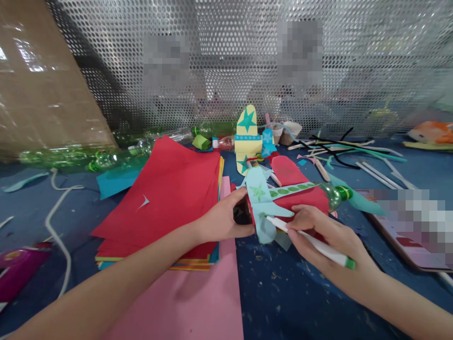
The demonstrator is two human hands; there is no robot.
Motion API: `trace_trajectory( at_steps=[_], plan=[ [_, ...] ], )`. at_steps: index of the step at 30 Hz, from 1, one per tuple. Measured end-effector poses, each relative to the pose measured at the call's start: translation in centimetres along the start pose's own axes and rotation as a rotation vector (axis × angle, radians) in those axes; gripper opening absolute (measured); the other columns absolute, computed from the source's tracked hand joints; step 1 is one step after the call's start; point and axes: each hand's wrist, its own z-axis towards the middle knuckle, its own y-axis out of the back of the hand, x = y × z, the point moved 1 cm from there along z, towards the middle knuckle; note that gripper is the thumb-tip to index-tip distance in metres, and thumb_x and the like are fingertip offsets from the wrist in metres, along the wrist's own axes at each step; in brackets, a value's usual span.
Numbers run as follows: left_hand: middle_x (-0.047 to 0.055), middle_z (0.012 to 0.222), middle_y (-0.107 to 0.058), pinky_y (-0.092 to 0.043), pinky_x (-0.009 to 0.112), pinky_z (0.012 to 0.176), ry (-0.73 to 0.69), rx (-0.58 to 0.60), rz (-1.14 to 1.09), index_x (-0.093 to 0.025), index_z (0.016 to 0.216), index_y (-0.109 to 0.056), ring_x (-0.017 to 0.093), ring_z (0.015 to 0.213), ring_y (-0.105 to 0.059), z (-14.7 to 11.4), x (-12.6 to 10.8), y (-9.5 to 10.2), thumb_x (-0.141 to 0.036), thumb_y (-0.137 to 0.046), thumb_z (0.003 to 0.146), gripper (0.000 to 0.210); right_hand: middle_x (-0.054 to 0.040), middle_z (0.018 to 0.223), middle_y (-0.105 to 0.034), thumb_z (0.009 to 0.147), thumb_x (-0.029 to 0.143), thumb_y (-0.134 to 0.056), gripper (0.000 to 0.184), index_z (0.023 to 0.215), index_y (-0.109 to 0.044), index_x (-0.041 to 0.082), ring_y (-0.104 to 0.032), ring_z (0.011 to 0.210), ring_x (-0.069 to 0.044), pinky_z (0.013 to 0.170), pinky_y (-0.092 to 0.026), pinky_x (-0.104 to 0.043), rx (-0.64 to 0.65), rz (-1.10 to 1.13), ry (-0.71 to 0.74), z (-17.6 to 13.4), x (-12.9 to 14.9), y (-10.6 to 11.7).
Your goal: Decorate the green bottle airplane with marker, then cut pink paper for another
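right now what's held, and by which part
Right hand: white marker, near its tip; left hand: paper-covered bottle, at the end opposite its cap.

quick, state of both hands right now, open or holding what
Left hand: closed around the end of the red-wrapped bottle.
Right hand: closed, holding the white pen, tip at the light-blue paper.

A red paper-wrapped plastic-bottle plane (320, 200) points toward the right edge of the tabletop (300, 302). A white green-ended marker (325, 249) slants to its light-blue tail (256, 182).
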Motion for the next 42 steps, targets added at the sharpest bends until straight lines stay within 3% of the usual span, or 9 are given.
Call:
trace_trajectory(
  at_steps=[5, 10, 20, 26, 30, 36, 42],
  plan=[
    [0.011, 0.12, -0.064, -0.047, 0.043, 0.098, 0.022, 0.001, 0.006, -0.02, 0.124, -0.05, 0.028, 0.112, -0.062, -0.25, 0.27, 0.07, -0.02, -0.073, 0.074, 0.054, -0.0013, 0.079, -0.066, 0.087, 0.014, -0.056, 0.011, 0.082, -0.054, 0.025, -0.065, 0.072, -0.017, 0.062, -0.053, -0.025, -0.035, -0.007, -0.017, -0.25, -0.3, 0.0],
    [0.011, 0.127, -0.061, -0.045, 0.043, 0.1, 0.011, -0.003, 0.009, -0.02, 0.129, -0.048, 0.03, 0.119, -0.057, -0.26, 0.42, 0.03, -0.018, -0.072, 0.073, 0.061, -0.0002, 0.073, -0.064, 0.086, 0.013, -0.054, 0.014, 0.078, -0.053, 0.025, -0.068, 0.076, -0.018, 0.068, -0.055, -0.026, -0.006, 0.002, -0.016, -0.23, -0.21, -0.03],
    [0.011, 0.127, -0.061, -0.044, 0.043, 0.101, -0.015, -0.003, 0.009, -0.019, 0.125, -0.048, 0.029, 0.118, -0.058, -0.17, 0.33, 0.02, -0.018, -0.071, 0.074, 0.056, 0.002, 0.072, -0.06, 0.087, 0.012, -0.054, 0.016, 0.078, -0.05, 0.025, -0.062, 0.066, -0.013, 0.057, -0.048, -0.02, -0.022, 0.01, -0.019, -0.18, -0.24, 0.15],
    [0.01, 0.125, -0.062, -0.046, 0.041, 0.099, -0.022, -0.003, -0.001, -0.02, 0.126, -0.047, 0.027, 0.117, -0.059, -0.19, 0.38, -0.04, -0.02, -0.071, 0.075, 0.056, 0.0003, 0.079, -0.065, 0.087, 0.012, -0.055, 0.014, 0.083, -0.053, 0.025, -0.065, 0.075, -0.015, 0.062, -0.05, -0.022, -0.032, -0.004, 0.001, -0.27, -0.41, 0.0],
    [0.011, 0.125, -0.062, -0.046, 0.043, 0.098, -0.006, -0.006, 0.009, -0.019, 0.128, -0.047, 0.029, 0.114, -0.061, -0.19, 0.27, -0.02, -0.019, -0.071, 0.073, 0.059, 0.0022, 0.07, -0.061, 0.087, 0.011, -0.054, 0.017, 0.078, -0.051, 0.025, -0.064, 0.073, -0.015, 0.068, -0.051, -0.023, -0.007, -0.001, 0.03, -0.27, -0.41, -0.05],
    [0.011, 0.13, -0.059, -0.045, 0.04, 0.099, -0.021, 0.0, 0.014, -0.02, 0.131, -0.046, 0.029, 0.119, -0.057, -0.16, 0.47, 0.09, -0.02, -0.071, 0.074, 0.062, 0.0022, 0.073, -0.06, 0.087, 0.011, -0.054, 0.016, 0.079, -0.049, 0.025, -0.062, 0.067, -0.013, 0.061, -0.049, -0.021, -0.008, -0.002, 0.009, -0.34, -0.38, -0.07],
    [0.011, 0.123, -0.061, -0.046, 0.039, 0.097, -0.021, -0.002, 0.005, -0.017, 0.129, -0.049, 0.028, 0.114, -0.059, -0.15, 0.66, 0.15, -0.019, -0.074, 0.071, 0.063, 0.0011, 0.074, -0.062, 0.086, 0.012, -0.053, 0.017, 0.079, -0.048, 0.026, -0.068, 0.082, -0.017, 0.064, -0.051, -0.021, -0.035, -0.012, 0.015, -0.15, -0.26, 0.13]
  ],
)
